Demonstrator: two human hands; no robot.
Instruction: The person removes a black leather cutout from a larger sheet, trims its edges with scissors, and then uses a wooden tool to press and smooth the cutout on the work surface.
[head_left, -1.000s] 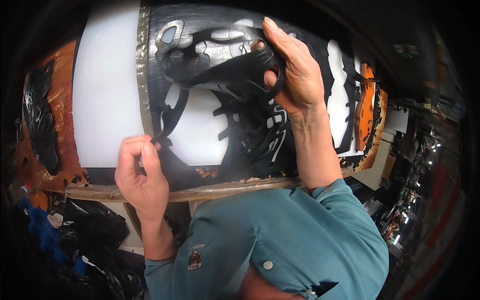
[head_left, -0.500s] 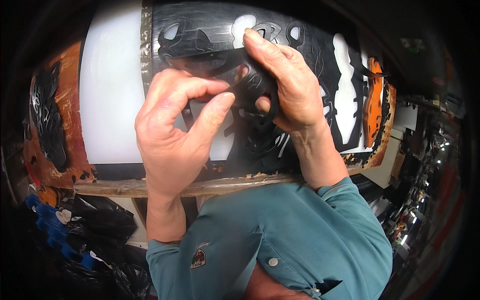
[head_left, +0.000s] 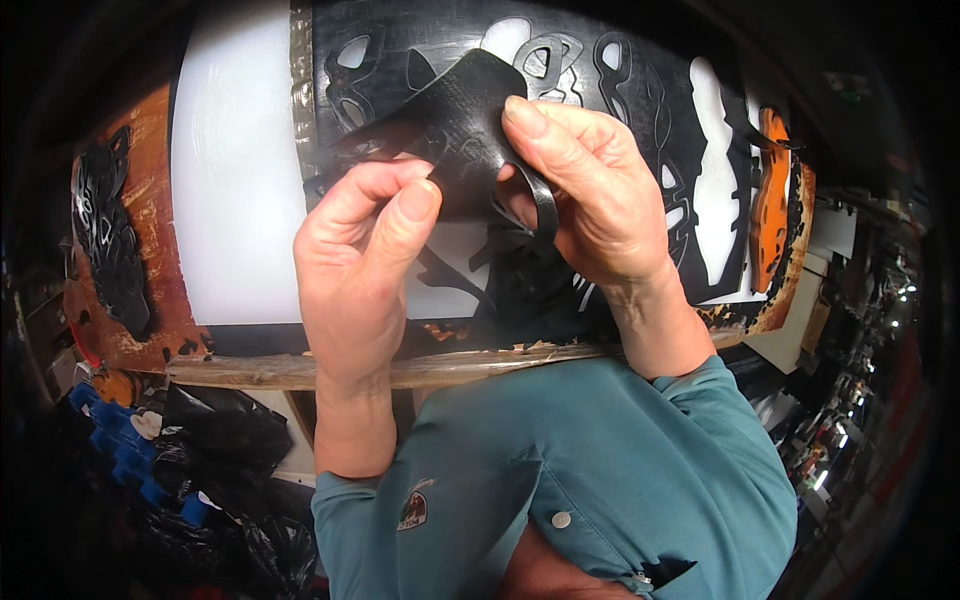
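Above the work table I hold a black textured cut-out piece of sheet material point(head_left: 470, 110), bent, with a narrow loop near its lower right edge. My right hand point(head_left: 605, 200) grips its right side, thumb on top and fingers partly hidden behind. My left hand point(head_left: 360, 260) is closed, thumb and forefinger pinched at the piece's lower left edge. Beneath my hands lies a black sheet point(head_left: 440, 35) with curved cut outlines and openings; white shows through several of them. Other black cut shapes lie partly hidden under my hands.
A white board point(head_left: 235, 180) lies to the left, beside a pile of black cut pieces point(head_left: 105, 240). An orange shaped block point(head_left: 770, 210) stands at the right. The wooden table edge point(head_left: 250, 373) runs in front of me. Black plastic bags point(head_left: 225, 430) and blue plastic point(head_left: 115, 440) are lower left.
The black piece has turned, so its broad textured face now shows. Both hands still hold it, and the whole view has shifted slightly.
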